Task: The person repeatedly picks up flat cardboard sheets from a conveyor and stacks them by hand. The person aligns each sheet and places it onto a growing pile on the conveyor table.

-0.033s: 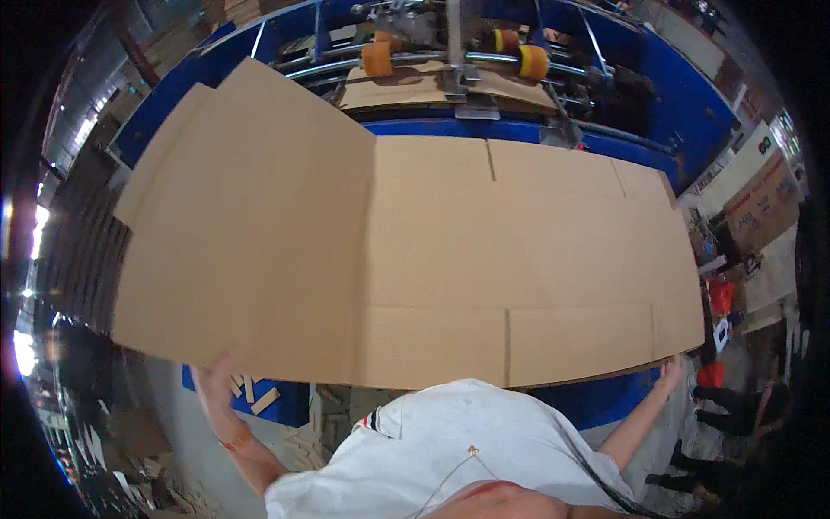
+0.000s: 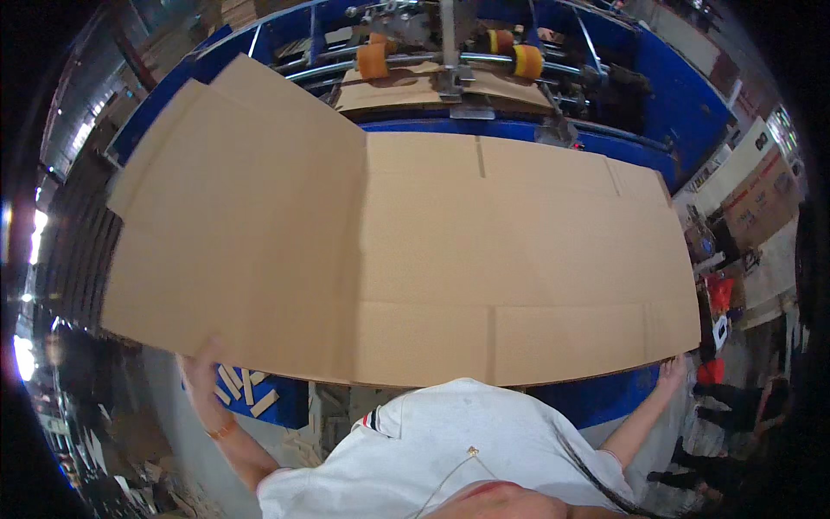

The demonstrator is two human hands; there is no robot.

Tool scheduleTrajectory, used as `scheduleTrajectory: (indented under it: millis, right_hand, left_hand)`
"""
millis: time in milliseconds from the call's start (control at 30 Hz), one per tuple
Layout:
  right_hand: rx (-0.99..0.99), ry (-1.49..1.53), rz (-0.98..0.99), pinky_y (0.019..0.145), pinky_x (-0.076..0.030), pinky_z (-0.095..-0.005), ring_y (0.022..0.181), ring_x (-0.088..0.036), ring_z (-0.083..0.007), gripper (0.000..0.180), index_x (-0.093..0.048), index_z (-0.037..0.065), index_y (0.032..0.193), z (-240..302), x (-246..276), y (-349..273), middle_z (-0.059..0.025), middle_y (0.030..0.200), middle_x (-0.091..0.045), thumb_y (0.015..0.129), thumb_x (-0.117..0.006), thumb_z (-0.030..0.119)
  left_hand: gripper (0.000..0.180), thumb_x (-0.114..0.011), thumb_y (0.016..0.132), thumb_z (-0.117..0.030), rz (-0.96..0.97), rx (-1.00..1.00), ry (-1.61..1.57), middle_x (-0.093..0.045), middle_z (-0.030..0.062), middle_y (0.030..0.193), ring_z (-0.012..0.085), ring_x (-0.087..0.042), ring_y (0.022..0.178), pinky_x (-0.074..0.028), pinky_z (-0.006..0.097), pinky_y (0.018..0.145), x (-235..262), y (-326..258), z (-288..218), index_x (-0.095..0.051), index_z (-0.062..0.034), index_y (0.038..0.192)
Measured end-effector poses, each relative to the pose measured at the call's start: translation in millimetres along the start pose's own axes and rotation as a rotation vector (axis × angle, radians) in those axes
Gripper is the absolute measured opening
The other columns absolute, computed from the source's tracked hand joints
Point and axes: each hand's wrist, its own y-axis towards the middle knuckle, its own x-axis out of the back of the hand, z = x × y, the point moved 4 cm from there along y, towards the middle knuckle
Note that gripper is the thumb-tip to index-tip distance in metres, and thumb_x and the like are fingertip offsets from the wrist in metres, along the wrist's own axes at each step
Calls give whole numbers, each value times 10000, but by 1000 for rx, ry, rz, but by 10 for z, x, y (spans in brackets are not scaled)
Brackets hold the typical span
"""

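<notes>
A large brown cardboard box blank (image 2: 519, 251) stretches across the view in front of my body. Its left panel is folded up along a crease, while the rest lies flatter, with slots and crease lines along the near and far flaps. At the near left edge, my left hand (image 2: 201, 370) grips the left panel, thumb on top and the other fingers hidden beneath. My right hand (image 2: 672, 370) holds the near right corner from below, its fingers partly hidden by the board.
Beyond the blank stands a blue machine frame (image 2: 687, 112) with metal shafts and orange rollers (image 2: 373, 61). More cardboard (image 2: 389, 93) lies under those rollers. Small cardboard offcuts (image 2: 264, 403) sit on a blue surface below my left hand. Printed cartons (image 2: 761, 203) stand at the right.
The blank has shifted slightly left, its left panel most. My left hand has moved a little left and up with it; my right hand has barely moved.
</notes>
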Motion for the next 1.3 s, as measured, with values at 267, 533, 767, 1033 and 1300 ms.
scheduleTrajectory:
  millis: [267, 533, 767, 1033, 1300]
  right_hand:
    - [330, 139, 19, 919, -489, -381, 1093, -573, -255, 418, -495, -29, 1255, -1, -189, -904, -148, 1216, -566, 902, -568, 183]
    - [369, 177, -8, 786, -554, -384, 916, -634, -272, 451, -501, -58, 1253, 792, -807, -1985, -166, 1223, -565, 904, -601, 210]
    - [1490, -363, 395, 828, -524, -374, 958, -650, -314, 319, -586, -50, 1164, 768, -1519, -3367, -189, 1077, -665, 866, -607, 63]
    - [1638, -301, 880, 868, -514, -393, 1021, -638, -363, 455, -522, -25, 1250, 924, -1901, -4207, -244, 1163, -617, 801, -578, -68]
    - [1591, -369, 877, 937, -486, -403, 1149, -582, -351, 465, -562, -12, 1247, 611, -2446, -3811, -226, 1247, -581, 789, -523, 56]
  left_hand:
    - [501, -701, 848, -175, -155, -332, 24, -580, 113, 1164, 195, -573, 1028, -453, 326, 910, -282, 747, -439, -479, 49, 1238]
    - [327, -655, 898, -169, -166, -261, 123, -643, 112, 1080, 193, -584, 975, -460, 345, 846, -764, 282, -91, -601, 65, 1120]
    - [201, -631, 874, -3, -54, -584, 183, -673, 111, 1052, 178, -606, 952, -476, 315, 843, -1353, 10, -145, -650, 34, 1070]
    - [321, -588, 860, 66, 100, -803, 175, -619, 181, 1210, 283, -604, 1117, -473, 372, 936, -1590, -198, -237, -617, 2, 1174]
    - [605, -601, 697, 110, 466, -868, 407, -521, 161, 1351, 310, -453, 1299, -299, 481, 1091, -2221, -266, -365, -558, -41, 1282]
